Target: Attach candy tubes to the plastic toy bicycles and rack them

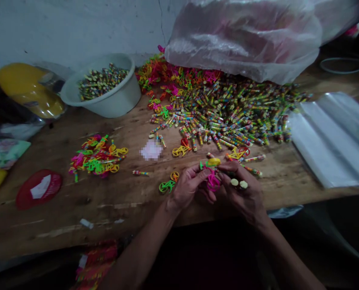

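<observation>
My left hand (189, 186) is closed on small plastic pieces near the table's front edge, at the centre of the view. Between both hands are a pink plastic piece (212, 182) and a yellow piece (213, 162), with a bit of green beside it. My right hand (244, 191) has its fingers bent around the same pieces. Two pale round tube ends (238, 183) stick out of the right hand. Just left of my left hand lies a green bicycle-shaped piece (166, 186). Beyond the hands lies a yellow one (181, 150).
A large heap of colourful tubes (227, 108) spreads behind the hands, under a clear plastic bag (242, 44). Further left are a tub (119, 98), a small coloured pile (98, 157) and a red lid (54, 187). Flat clear bags (333, 137) lie right.
</observation>
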`<state>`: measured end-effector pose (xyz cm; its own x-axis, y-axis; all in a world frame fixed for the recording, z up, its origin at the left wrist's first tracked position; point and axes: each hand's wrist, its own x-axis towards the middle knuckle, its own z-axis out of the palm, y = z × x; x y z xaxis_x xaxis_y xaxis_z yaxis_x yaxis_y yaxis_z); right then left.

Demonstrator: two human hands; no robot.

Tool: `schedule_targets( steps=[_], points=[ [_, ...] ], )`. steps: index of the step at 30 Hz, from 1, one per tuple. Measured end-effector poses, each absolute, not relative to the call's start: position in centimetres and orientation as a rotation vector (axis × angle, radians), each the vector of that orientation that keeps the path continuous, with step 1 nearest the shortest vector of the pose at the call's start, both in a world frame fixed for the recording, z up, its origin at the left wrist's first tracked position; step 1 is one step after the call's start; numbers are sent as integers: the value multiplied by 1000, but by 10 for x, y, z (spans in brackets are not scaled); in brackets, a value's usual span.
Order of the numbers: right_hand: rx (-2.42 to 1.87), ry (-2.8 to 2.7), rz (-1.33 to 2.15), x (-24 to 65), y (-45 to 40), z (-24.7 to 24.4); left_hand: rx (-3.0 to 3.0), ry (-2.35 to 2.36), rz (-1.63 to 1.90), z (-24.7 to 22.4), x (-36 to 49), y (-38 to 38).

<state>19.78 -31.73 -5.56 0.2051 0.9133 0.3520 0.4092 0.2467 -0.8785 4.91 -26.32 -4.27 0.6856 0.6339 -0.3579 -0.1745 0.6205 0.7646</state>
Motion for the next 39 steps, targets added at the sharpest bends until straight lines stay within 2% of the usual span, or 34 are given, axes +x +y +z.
schedule_targets(
  steps=[7,12,23,32,35,39],
  points=[
    [-1367,-1207,518,190,-319,-63,721,647,591,-44,59,-271],
    [-1391,-1309,544,193,-320,-62,734,701,632,-48,56,-269],
    [-1277,-1335,621,195,-320,-66,678,709,455,-49,47,-266],
    [-1261,-1687,631,201,-319,-60,847,941,556,-42,51,-280],
    [-1295,-1676,635,198,-313,-60,894,1058,630,-37,22,-267],
    [-1538,-1314,560,201,-309,-67,1027,1585,1025,-24,-76,-231]
  ],
)
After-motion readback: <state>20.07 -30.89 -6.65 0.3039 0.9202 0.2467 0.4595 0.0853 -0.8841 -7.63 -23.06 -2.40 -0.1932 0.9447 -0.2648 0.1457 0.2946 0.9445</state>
